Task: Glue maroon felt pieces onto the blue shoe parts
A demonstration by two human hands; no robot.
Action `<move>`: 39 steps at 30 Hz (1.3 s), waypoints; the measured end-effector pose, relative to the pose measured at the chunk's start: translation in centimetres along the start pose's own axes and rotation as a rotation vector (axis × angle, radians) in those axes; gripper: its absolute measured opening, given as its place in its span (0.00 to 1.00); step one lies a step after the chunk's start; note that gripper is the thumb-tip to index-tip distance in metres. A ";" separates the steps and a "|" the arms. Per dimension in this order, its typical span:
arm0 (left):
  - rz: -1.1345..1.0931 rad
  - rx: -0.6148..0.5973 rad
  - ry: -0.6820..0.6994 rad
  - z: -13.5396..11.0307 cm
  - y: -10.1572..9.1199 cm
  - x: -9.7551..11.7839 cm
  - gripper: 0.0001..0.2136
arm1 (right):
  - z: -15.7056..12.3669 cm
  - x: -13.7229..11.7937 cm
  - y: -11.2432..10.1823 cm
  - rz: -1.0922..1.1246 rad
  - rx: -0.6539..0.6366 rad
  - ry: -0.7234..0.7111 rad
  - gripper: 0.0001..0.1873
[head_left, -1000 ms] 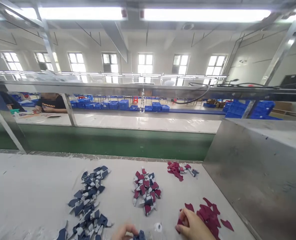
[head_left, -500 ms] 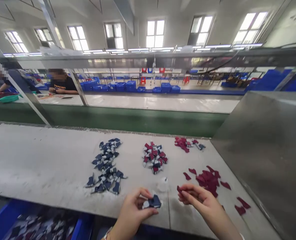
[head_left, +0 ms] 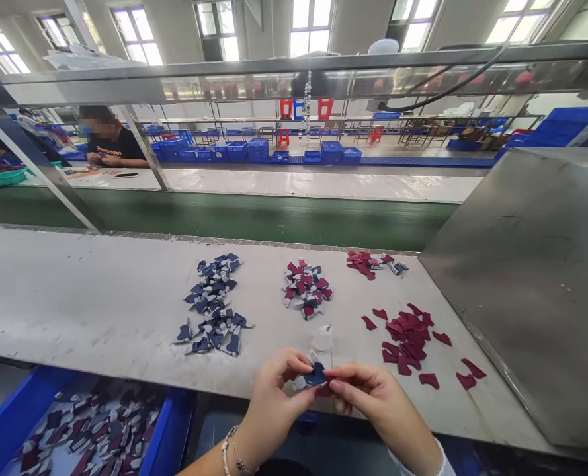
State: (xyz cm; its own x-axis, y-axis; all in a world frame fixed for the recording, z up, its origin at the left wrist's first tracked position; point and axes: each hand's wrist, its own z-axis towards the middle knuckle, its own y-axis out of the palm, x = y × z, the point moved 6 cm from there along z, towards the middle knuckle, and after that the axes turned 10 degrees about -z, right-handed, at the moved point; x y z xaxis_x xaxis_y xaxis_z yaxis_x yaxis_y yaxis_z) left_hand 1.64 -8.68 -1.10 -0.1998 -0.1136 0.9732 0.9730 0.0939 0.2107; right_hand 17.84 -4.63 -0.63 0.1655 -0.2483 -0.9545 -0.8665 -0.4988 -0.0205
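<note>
My left hand (head_left: 276,396) pinches a small navy-and-white piece (head_left: 312,377) just above the near table edge. My right hand (head_left: 368,396) meets it from the right, fingers closed on a maroon piece (head_left: 325,390) that is pressed against the navy one and mostly hidden. On the white table (head_left: 100,304) lie a pile of navy pieces (head_left: 213,306), a mixed maroon-and-navy pile (head_left: 306,289), a small pile (head_left: 373,263) at the far edge and loose flat maroon pieces (head_left: 413,340) to the right. A small clear round object (head_left: 322,338) sits just beyond my hands.
A blue bin (head_left: 83,430) with mixed pieces sits below the table edge at left. A slanted metal panel (head_left: 532,264) walls off the right side. Behind the table runs a green conveyor (head_left: 254,215); a person in a black shirt (head_left: 108,142) sits at the far bench.
The view has tilted down, bringing the table edge and blue bin into sight. My hands have come together: the right hand carried its maroon piece leftward against the navy piece in my left.
</note>
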 end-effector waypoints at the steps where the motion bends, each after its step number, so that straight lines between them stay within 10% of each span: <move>1: 0.011 0.002 0.000 0.0 0.0 0.0 0.09 | 0.0 -0.1 0.1 -0.003 0.007 0.000 0.23; 24: 0.354 -0.085 0.304 0.3 0.2 0.6 0.06 | 0.2 0.1 -0.4 -0.142 0.129 0.089 0.18; 39: 0.357 -0.135 0.309 0.9 -0.2 0.7 0.08 | 1.9 1.1 -0.3 -0.133 -0.062 0.123 0.19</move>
State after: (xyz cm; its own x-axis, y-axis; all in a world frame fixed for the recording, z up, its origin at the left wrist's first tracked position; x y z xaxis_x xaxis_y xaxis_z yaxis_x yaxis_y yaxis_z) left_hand 1.16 -7.88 -0.34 0.1730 -0.3876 0.9054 0.9848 0.0538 -0.1652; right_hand 17.35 -3.14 -2.24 0.3368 -0.2746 -0.9007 -0.8031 -0.5832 -0.1225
